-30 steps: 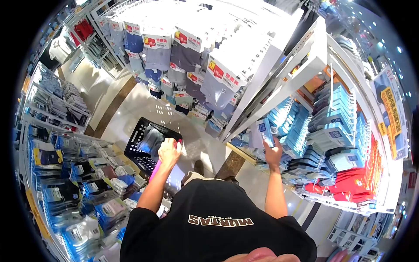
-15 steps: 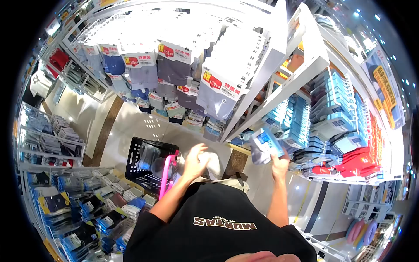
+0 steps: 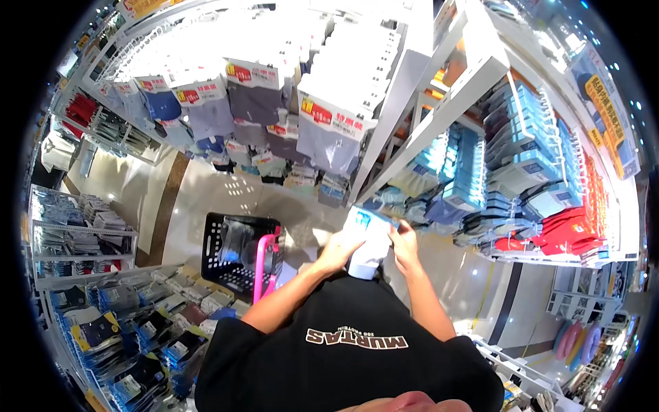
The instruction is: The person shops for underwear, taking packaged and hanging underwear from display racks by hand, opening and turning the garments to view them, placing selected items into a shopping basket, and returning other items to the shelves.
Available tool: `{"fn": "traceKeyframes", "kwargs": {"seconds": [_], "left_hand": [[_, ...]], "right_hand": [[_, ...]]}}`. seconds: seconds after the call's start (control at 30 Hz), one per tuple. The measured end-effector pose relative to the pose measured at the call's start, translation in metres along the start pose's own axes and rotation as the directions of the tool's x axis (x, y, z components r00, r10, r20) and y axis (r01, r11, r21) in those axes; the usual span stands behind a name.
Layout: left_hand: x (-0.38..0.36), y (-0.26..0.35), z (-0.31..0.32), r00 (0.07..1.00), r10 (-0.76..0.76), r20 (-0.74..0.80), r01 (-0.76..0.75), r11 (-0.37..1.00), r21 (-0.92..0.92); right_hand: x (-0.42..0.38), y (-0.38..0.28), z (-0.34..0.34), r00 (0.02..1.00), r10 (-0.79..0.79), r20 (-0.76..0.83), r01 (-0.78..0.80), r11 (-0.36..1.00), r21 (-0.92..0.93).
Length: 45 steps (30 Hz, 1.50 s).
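In front of my chest, a blue-carded clothing pack [image 3: 369, 242] with pale folded fabric is between my two hands. Glare washes out part of it. My left hand [image 3: 339, 251] grips its left side, with the thumb lying over the front. Along the right edge, my right hand [image 3: 403, 244] has its fingers closed on the pack near the card end. Similar blue-carded packs [image 3: 465, 182] hang on the rack just beyond my right hand.
A black shopping basket [image 3: 214, 255] with a pink handle [image 3: 261, 264] stands on the floor at left, holding a few packs. White-carded garments [image 3: 333, 130] hang ahead beside a white rack post [image 3: 395, 99]. Red garments [image 3: 570, 233] hang at right. A shelf of packaged goods [image 3: 141, 329] lies lower left.
My right hand has brought the pack from beside the right rack in to my chest. My left hand has moved right and taken hold of it. The view has shifted slightly.
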State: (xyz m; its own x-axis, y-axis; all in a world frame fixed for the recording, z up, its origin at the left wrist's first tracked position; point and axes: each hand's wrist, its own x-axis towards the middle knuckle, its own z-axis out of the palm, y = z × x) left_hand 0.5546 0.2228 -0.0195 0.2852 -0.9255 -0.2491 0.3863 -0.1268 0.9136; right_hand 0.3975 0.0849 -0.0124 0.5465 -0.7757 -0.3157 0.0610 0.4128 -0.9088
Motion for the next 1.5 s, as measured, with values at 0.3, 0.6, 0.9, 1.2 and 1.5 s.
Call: {"fn": "traceKeyframes", "kwargs": {"seconds": [0.3, 0.6, 0.9, 1.2, 1.5], "left_hand": [[-0.011, 0.010, -0.025, 0.983, -0.009, -0.182, -0.015, 0.992, -0.129], [-0.019, 0.025, -0.029, 0.943, -0.319, -0.093, 0.220, 0.810, -0.544], [-0.018, 0.039, -0.034, 0.940, -0.341, 0.017, 0.298, 0.797, -0.525], [-0.005, 0.007, -0.035, 0.910, -0.382, -0.163, 0.210, 0.762, -0.613], [-0.007, 0.029, -0.036, 0.886, -0.406, -0.222, 0.191, 0.758, -0.624]], "right_hand": [[0.011, 0.007, 0.037, 0.991, -0.027, 0.130, 0.047, 0.987, -0.155], [0.014, 0.000, 0.051, 0.984, -0.079, 0.163, 0.121, 0.956, -0.266], [0.012, -0.001, 0.030, 0.986, -0.151, 0.065, 0.164, 0.921, -0.353], [-0.008, -0.016, 0.045, 0.900, -0.304, 0.313, 0.436, 0.649, -0.624], [-0.019, -0.030, 0.071, 0.913, -0.143, 0.383, 0.388, 0.596, -0.703]]}}
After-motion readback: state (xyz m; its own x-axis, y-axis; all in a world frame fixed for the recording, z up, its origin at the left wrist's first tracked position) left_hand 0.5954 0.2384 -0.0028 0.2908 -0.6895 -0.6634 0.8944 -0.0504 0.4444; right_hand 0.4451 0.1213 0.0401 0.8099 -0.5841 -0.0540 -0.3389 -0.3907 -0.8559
